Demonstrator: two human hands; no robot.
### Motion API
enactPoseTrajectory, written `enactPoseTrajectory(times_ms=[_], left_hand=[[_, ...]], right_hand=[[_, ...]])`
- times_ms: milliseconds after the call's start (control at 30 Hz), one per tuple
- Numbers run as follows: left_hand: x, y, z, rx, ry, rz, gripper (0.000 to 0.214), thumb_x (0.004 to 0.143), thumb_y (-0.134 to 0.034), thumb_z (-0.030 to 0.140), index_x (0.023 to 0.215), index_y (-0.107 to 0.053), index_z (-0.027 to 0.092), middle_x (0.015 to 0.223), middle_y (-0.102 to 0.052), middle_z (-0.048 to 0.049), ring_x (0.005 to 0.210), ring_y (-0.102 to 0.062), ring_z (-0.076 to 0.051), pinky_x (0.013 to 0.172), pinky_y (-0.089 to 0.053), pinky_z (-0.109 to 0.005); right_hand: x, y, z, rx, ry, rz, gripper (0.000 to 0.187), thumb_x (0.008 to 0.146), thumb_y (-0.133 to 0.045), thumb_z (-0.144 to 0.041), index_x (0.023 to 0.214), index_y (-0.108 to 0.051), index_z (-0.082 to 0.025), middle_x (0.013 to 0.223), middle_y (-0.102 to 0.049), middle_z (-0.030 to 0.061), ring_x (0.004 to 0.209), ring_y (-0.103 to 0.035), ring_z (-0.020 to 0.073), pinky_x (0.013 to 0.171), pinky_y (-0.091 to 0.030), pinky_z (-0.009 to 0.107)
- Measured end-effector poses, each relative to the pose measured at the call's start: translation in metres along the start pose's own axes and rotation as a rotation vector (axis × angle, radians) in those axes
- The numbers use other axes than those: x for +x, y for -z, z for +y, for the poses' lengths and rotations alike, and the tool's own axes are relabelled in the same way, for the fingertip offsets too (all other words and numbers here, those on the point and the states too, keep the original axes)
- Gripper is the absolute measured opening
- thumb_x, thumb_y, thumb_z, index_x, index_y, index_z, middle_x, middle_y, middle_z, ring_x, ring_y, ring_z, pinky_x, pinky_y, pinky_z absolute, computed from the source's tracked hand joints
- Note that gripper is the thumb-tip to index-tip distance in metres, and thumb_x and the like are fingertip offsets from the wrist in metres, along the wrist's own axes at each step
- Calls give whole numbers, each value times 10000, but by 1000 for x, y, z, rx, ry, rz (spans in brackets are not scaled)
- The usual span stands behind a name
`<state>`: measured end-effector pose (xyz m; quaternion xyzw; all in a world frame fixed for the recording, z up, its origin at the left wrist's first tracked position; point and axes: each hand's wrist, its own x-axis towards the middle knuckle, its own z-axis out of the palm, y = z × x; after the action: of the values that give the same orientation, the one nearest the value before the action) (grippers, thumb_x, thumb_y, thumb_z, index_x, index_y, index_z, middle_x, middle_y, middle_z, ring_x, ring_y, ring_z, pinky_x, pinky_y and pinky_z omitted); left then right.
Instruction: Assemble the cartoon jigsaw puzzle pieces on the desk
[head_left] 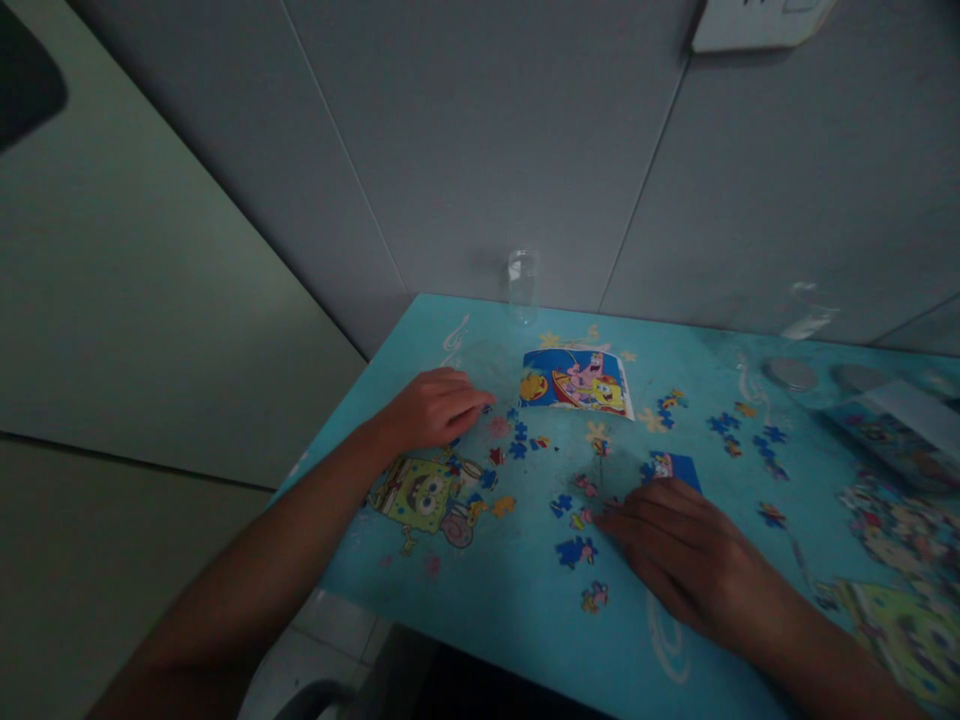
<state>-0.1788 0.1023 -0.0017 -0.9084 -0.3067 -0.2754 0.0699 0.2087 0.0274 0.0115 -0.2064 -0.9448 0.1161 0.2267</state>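
My left hand (442,408) rests at the table's left side, fingers drawn together, with a small dark-blue jigsaw piece (487,407) at the fingertips. Lower right, my right hand (686,555) lies palm down, its fingers closed at a pink and yellow jigsaw piece (581,520); the fingers partly hide what they touch. Behind its knuckles shows a blue section of puzzle (679,466), partly covered by the hand. Loose blue jigsaw pieces (519,440) lie between the hands, and a joined blue clump (576,551) sits left of my right hand. A cartoon picture card (576,382) lies beyond them.
The light-blue table (480,590) has printed cartoon figures. A clear cylinder (523,287) stands by the wall; another clear container (810,312) is at right. Round lids (791,374), a box (900,430) and a heap of pieces (904,530) occupy the right side.
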Motion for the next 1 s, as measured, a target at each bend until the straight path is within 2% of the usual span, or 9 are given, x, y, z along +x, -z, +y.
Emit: enactPoseTrajectory(times_ms=[300,667,1000], left_hand=[[0,1,6,31,-2,-32,217,1010,-530,220,1139,-703,201,713,-634,7,611,-576,-114,610,-479,-251],[0,1,7,29,-5,-49,227,1021,-518,231,1135,-710,189,719,-686,9,589,-611,-103,588,-483,-237],[0,-1,6,19,9,-61,226,1018,-520,229,1137,-710,198,752,-728,8,595,-635,-98,599,-487,-229]], right_hand=[[0,1,1,-10,2,2,344,987,-576,-143,1328,-623,-167,1069,-729,91,983,-655,237,956,-486,478],[0,0,0,6,-11,0,355,979,-578,-137,1328,-632,-166,1067,-734,92,988,-669,243,955,-505,490],[3,3,-5,-5,1,17,313,982,-585,-156,1285,-659,-159,1034,-746,89,973,-686,233,943,-517,457]])
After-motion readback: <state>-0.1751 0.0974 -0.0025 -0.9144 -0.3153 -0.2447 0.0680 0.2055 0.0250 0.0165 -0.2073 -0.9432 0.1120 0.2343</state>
